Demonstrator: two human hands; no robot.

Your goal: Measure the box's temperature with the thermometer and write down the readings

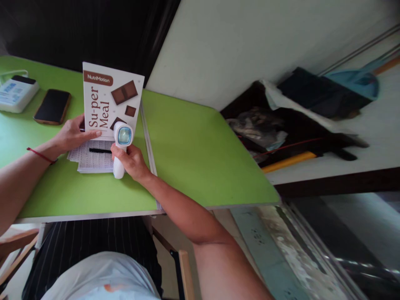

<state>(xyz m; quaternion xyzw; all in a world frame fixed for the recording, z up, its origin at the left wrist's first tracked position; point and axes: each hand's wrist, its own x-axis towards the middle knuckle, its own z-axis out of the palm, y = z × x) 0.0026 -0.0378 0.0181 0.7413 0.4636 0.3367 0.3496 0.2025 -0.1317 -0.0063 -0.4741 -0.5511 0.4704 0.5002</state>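
Note:
My left hand [75, 133] grips the lower left corner of a white box [108, 98] printed "NutriMotion Su-per Meal", its thumb lying across the front. The box stands upright, facing me. In my right hand [134, 161] is a white infrared thermometer [119, 166], shaped like a pistol, with a lit greenish screen turned towards me. Its head overlaps the lower right of the box; whether the two touch I cannot tell. Below the box lie printed papers [95, 163] with a black pen [100, 150] on them, the pen's right end hidden by the thermometer and my hand.
The green folding table [193, 154] has a seam right of the papers. A phone [52, 106] and a white device with a cable [18, 92] lie at the left. Past the table's right edge are cloths [258, 125], a yellow bar [289, 161] and a blue basin [356, 85].

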